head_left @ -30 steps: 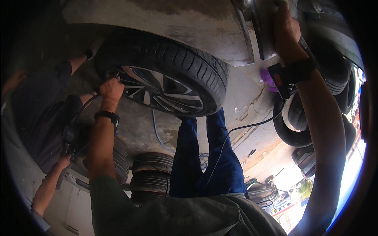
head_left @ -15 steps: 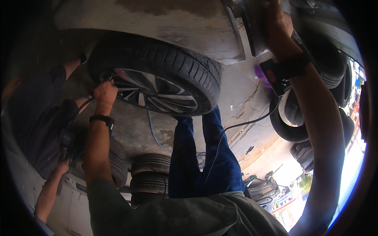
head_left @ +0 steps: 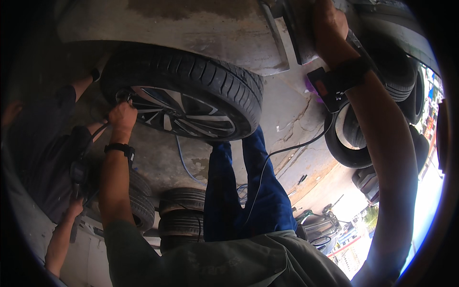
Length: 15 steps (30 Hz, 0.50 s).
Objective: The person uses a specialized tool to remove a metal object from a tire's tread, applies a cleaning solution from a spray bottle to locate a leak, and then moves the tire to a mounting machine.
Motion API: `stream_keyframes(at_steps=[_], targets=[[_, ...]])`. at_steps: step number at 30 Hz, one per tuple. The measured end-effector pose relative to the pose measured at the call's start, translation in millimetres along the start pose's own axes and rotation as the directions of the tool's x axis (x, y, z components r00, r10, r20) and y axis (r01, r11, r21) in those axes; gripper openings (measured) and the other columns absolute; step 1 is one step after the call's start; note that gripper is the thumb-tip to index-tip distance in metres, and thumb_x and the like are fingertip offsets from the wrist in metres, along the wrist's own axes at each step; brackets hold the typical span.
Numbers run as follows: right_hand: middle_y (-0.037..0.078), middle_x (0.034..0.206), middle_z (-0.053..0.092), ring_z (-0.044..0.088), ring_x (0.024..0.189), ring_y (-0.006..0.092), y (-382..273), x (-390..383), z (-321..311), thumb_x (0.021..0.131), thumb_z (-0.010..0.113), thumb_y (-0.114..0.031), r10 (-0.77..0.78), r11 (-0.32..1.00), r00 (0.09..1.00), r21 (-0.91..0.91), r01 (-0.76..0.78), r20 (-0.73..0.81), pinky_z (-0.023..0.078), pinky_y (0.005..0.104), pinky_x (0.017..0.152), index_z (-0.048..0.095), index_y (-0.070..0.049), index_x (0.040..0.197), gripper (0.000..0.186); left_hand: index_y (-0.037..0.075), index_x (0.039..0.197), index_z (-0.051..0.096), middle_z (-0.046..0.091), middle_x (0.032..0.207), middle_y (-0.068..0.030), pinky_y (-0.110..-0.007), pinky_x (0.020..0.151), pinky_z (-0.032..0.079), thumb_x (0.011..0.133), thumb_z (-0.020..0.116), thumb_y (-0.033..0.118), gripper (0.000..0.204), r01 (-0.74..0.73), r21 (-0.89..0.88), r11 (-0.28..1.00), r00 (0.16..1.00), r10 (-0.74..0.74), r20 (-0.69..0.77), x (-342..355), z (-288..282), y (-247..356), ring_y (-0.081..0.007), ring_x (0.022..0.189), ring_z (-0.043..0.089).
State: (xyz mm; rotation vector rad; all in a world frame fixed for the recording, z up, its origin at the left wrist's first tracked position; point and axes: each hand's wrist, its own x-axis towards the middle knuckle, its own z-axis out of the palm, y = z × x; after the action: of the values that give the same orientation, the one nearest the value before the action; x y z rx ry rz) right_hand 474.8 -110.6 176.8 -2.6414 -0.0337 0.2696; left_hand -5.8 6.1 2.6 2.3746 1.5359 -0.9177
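Note:
My left hand (head_left: pixel 123 116) is closed on the end of a black hose (head_left: pixel 98 130), at the rim of a large car wheel (head_left: pixel 174 115) with a black tyre and dark, silver-edged spokes. A small dark fitting (head_left: pixel 125 95) shows just past my fingers; the exact contact point is too dark to make out. High on the right, my right hand (head_left: pixel 331 21) rests against a dark grey panel (head_left: pixel 299 31), its fingers mostly hidden. From my left hand the hose leads to a dark handheld device (head_left: pixel 79 174), gripped by another person's hand (head_left: pixel 74 206).
A pale, stained panel (head_left: pixel 167 24) lies above the wheel. Stacked tyres (head_left: pixel 181 208) stand behind my legs, more tyres (head_left: pixel 349 138) on the right. A black device (head_left: pixel 325 88) is strapped at my right wrist, with a cable (head_left: pixel 301 144) hanging across. A blue hose (head_left: pixel 184 165) crosses the floor.
The whole view has shifted slightly, so the wheel and both hands appear a little further left. My left hand stays at the rim, and my right hand stays at the panel.

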Motion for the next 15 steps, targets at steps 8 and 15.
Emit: stream_keyframes(at_steps=[8,15], targets=[[0.032,0.124,0.057,0.055,0.118,0.0432,4.7,18.1,2.0,0.085,0.045,-0.065,-0.121,0.975,0.992,-0.181,0.126,0.042,0.042,0.0441,0.099,0.057,0.008,0.124,0.083,0.006,0.103,0.066,0.069,0.098,-0.0218,-0.049,0.082,0.051,0.098,0.046,0.035,0.036,0.002,-0.014,1.0,1.0,-0.002,-0.002,5.3,2.3,2.5,-0.0415,0.095,0.065],[0.029,0.124,0.059,0.057,0.115,0.0402,-8.9,-20.1,-13.9,0.086,0.046,-0.065,-0.006,0.997,0.999,0.077,0.003,0.035,0.043,0.0422,0.097,0.057,0.008,0.125,0.084,0.007,0.106,0.065,0.068,0.099,-0.0225,-0.049,0.083,0.049,0.098,0.046,0.036,0.036,0.044,-0.119,0.992,0.999,-0.043,0.006,6.6,9.7,-9.0,-0.0428,0.097,0.063]])
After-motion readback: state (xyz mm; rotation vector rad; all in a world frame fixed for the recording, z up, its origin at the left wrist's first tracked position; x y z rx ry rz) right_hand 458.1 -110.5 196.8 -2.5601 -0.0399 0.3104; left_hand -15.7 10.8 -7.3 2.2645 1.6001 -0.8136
